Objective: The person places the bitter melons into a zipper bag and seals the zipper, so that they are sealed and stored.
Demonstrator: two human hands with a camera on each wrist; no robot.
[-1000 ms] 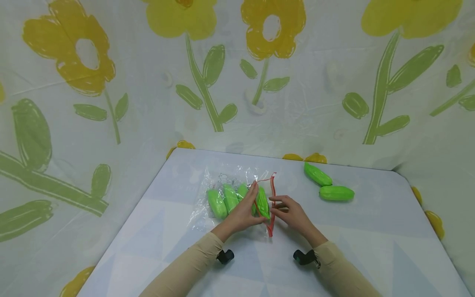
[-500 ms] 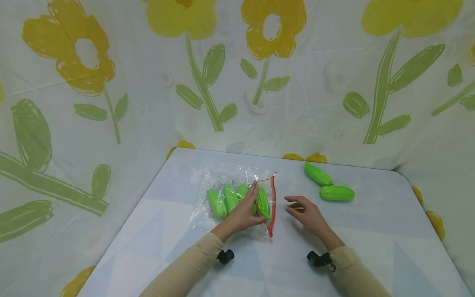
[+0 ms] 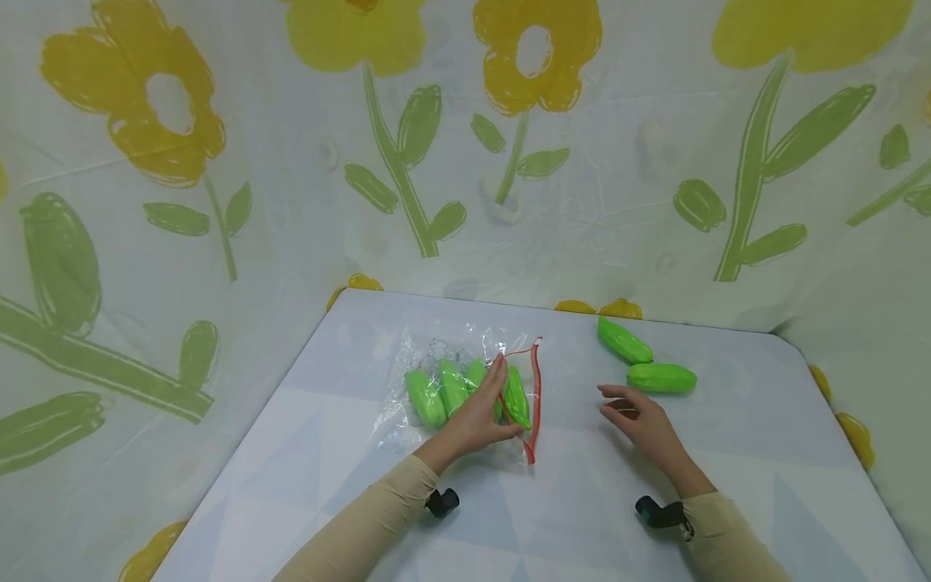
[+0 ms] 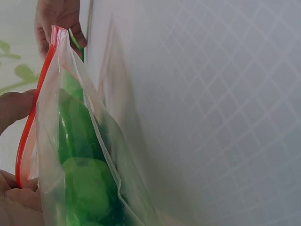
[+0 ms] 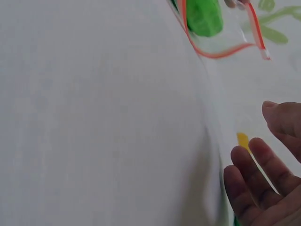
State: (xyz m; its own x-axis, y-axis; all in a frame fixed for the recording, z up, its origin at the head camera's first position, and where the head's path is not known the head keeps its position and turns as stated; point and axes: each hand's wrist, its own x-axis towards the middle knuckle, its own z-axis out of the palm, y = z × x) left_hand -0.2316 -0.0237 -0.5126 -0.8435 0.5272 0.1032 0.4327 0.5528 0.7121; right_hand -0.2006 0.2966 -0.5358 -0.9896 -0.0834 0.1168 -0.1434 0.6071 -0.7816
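Observation:
A clear zip bag with a red zip edge lies on the table's left half. Several oblong green vegetables, cucumber-like, fill it; one vegetable sits by its mouth. My left hand holds the mouth apart, thumb and fingers on the red edge in the left wrist view. My right hand, fingers loosely bent and holding nothing, hovers right of the bag. Just beyond it lie two more green vegetables, one sideways and one slanted.
The white table carries pale blue triangles. A curtain printed with yellow flowers hangs behind and along the sides. Black camera mounts sit at both wrists, the right mount showing most.
My right hand has let go of the bag's red edge and moved right, towards the two loose vegetables. The left hand and the bag have stayed put.

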